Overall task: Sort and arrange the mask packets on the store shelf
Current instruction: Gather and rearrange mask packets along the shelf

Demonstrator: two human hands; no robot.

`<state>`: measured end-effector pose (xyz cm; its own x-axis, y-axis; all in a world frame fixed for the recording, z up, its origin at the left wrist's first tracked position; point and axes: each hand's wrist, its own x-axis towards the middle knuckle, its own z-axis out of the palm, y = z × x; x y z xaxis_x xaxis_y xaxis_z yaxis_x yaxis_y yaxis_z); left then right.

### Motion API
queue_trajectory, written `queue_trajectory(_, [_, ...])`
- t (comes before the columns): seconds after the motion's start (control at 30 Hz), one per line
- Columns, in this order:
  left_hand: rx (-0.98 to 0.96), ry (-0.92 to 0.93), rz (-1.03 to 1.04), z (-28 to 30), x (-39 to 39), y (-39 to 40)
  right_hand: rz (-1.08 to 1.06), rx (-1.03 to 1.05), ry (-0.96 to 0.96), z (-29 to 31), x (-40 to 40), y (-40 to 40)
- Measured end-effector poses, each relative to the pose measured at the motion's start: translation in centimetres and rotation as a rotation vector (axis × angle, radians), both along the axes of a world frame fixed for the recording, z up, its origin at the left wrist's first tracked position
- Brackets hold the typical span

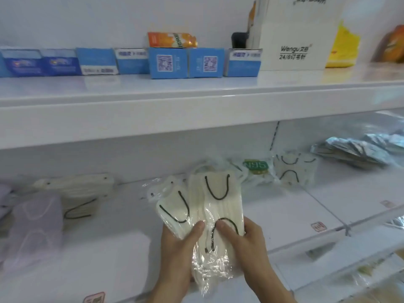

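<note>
Both hands grip cream mask packets above the lower shelf — the left hand holds one packet, the right hand pinches another. The slick wrap could slide — one packet may drop onto the shelf.

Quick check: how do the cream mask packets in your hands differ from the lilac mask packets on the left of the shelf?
The cream mask packets are held upright above the lower shelf by the left hand and right hand; the lilac mask packets lie on it. Cream ones have dark ear loops, lilac ones pale loops. Both appear clear-wrapped.
</note>
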<state>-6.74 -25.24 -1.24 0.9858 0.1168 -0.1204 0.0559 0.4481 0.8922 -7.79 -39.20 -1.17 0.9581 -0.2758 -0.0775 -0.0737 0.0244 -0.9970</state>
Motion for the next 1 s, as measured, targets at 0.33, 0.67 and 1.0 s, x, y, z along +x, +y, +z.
queue_trajectory(0.33, [0.003,0.081,-0.200,-0.8,-0.7,-19.7,-0.485,0.023,-0.087,-0.2,-4.3,-18.6])
queue_trajectory(0.67, [0.102,0.107,-0.251,-0.3,2.0,-33.8,-0.680,0.098,-0.002,-1.0,-3.2,-31.3])
queue_trajectory(1.0, [0.182,0.162,-0.047,0.3,15.2,-37.7,-0.495,0.012,0.026,-0.9,11.4,-38.0])
